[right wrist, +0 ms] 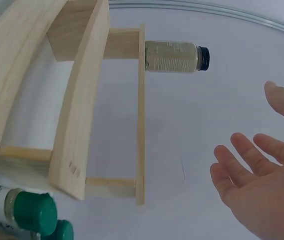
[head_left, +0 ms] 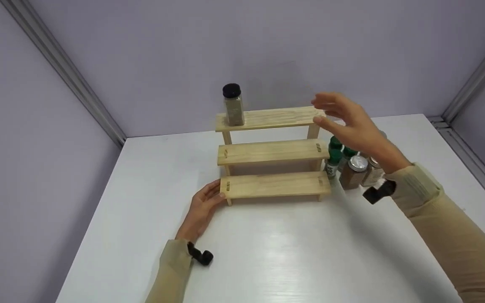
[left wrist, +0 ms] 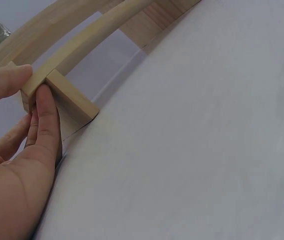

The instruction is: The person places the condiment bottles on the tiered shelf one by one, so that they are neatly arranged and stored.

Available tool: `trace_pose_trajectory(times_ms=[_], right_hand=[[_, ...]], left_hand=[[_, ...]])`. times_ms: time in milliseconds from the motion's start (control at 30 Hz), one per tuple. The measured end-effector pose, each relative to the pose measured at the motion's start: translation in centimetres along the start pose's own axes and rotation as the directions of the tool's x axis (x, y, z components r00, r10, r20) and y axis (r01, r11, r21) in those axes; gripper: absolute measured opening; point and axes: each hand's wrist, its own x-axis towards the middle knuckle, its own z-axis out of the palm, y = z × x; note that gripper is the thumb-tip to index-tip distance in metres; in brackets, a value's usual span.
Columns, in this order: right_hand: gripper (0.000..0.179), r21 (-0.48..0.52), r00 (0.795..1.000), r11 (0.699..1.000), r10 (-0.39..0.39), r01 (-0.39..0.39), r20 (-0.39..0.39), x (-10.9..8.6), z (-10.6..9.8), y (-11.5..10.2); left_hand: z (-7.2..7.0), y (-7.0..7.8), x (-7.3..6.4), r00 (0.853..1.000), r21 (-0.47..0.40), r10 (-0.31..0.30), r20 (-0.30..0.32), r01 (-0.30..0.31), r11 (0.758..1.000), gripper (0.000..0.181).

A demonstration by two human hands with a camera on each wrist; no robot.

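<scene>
A three-step wooden display rack [head_left: 274, 152] stands on the white table. My left hand [head_left: 202, 208] grips the left end of its lowest step. In the left wrist view the thumb [left wrist: 12, 82] lies on the step's upper side, while fingers reach underneath beside the leg. On the top step's left end a spice jar [head_left: 234, 110] with a black lid stands upright. My right hand [head_left: 354, 126] is raised near the top step's right end, its fingers spread and holding nothing. The right wrist view shows that hand [right wrist: 266, 195] apart from the rack and the jar.
To the right of the rack, partly under my right forearm, several spice jars stand together. Some have green caps [head_left: 334, 156]; a brown-filled jar [head_left: 353, 173] has a silver lid. Pale walls [head_left: 175, 63] with metal corner rails [head_left: 67, 80] enclose the table [head_left: 267, 252].
</scene>
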Motion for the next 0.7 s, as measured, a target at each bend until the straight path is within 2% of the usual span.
trace_pose_trajectory(times_ms=[100, 233, 433, 700], right_hand=[[0.05, -0.015, 0.999, 1.0, 0.026, -0.026, -0.03, -1.9, -1.1, 1.0], [0.047, -0.047, 0.997, 0.998, 0.042, -0.045, -0.062, -4.5, -2.0, 3.0], [0.045, -0.094, 0.993, 0.994, 0.045, -0.056, -0.113, -7.9, -3.2, 6.6], [0.044, -0.068, 0.985, 0.997, 0.034, -0.046, -0.169, -11.0, -4.3, 11.4]], left_hand=[[0.1, 0.0, 0.3, 1.0, 0.003, 0.002, 0.002, -0.002, 1.0, 0.061], [-0.1, 0.0, 0.0, 1.0, 0.026, 0.002, 0.003, -0.002, 1.0, 0.062], [-0.2, 0.1, -0.3, 1.0, 0.027, 0.006, 0.004, -0.006, 1.0, 0.064], [0.0, 0.0, 0.3, 1.0, -0.008, -0.001, 0.012, 0.001, 1.0, 0.062]])
